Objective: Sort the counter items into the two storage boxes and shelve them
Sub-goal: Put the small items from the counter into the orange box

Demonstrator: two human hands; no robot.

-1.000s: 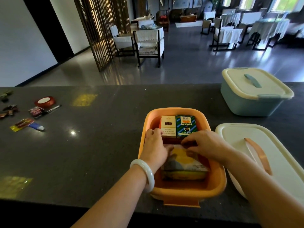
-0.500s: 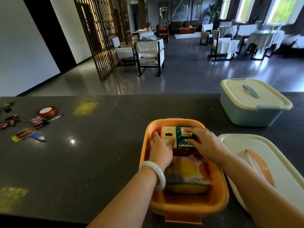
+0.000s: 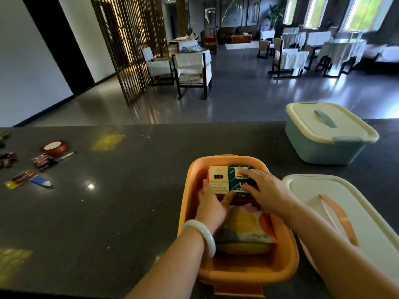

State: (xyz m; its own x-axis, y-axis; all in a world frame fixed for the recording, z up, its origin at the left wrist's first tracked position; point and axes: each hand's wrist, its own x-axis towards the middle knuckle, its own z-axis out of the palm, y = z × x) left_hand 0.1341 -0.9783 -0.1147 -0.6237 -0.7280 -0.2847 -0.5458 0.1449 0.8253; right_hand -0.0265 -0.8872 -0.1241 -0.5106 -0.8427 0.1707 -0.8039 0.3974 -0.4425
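The orange storage box sat open on the dark bench at lower centre of the frame, holding a cream carton and a green carton side by side at its far end and a colourful packet nearer the camera. The left hand lay inside with fingers straight against the cream carton; the right hand rested flat-fingered on the green carton. The box's cream lid lay just right of it. A blue storage box, lidded, stood at upper right. Small items lay scattered at far left, among them a red tape roll and a blue tube.
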